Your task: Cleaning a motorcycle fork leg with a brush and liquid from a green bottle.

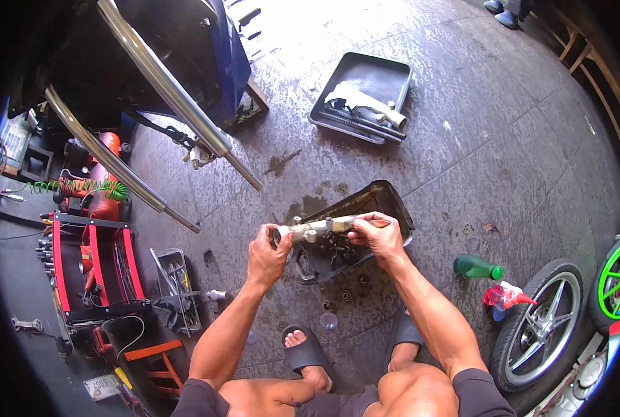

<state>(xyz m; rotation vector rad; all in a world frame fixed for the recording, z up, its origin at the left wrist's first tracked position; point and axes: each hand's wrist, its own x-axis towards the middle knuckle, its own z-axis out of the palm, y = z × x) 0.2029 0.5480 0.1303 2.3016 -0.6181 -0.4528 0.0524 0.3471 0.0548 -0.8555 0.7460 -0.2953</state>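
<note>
My left hand (267,259) grips the round open end of a metal fork lower leg (310,230), which lies level across the view. At its other end, my right hand (377,237) holds a brush (343,225) against the metal. Its handle shows between the fingers. Beneath both hands a dirty black pan (390,200) rests on the floor, with small dark parts in it. Two bare fork tubes (205,125) slant down from the motorcycle at the upper left.
Beyond the pan stands a black tray (359,65) with another fork leg and springs. A green bottle (474,267), a red-capped bottle (505,296) and a wheel (542,323) are at right. Left are a red tool rack (93,260) and a small tool tray (177,281). Small rings (346,295) lie near my feet.
</note>
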